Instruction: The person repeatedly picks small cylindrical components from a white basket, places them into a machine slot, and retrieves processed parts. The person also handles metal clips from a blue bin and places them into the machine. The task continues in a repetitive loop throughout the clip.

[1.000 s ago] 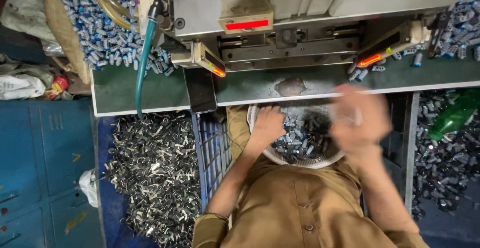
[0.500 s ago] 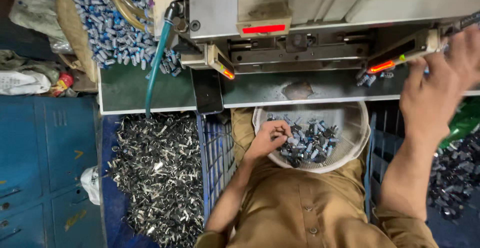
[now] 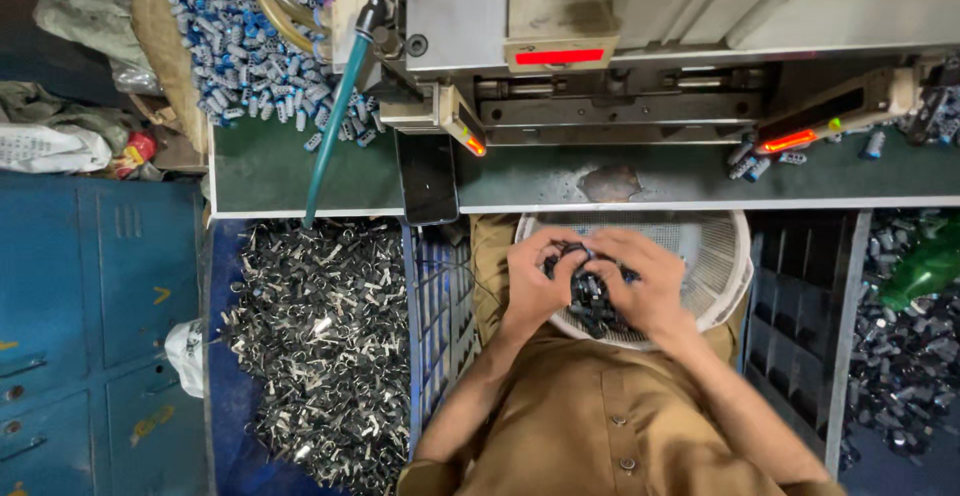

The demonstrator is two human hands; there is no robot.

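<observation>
Head view: a cluster of small dark cylindrical parts (image 3: 592, 294) sits in a round white mesh basket (image 3: 722, 256) on the person's lap, just below the edge of the green tabletop (image 3: 300, 171). Both hands are cupped over the parts from either side. The left hand (image 3: 538, 278) curls its fingers around the left of the cluster, grasping some pieces, and the right hand (image 3: 645, 281) closes on the right of the cluster, thumb toward the middle; the two hands nearly touch above the parts. On the tabletop just left of the basket lies a dark phone (image 3: 428, 178), and a teal hose (image 3: 335, 121) slants down across the surface beside it. A grey machine (image 3: 620, 46) with red lit strips stands at the back of the tabletop. A heap of blue and silver cylinders (image 3: 240, 41) lies at the upper left. Below the tabletop on the left, a pile of shiny metal scraps (image 3: 320, 346) fills a bin.
</observation>
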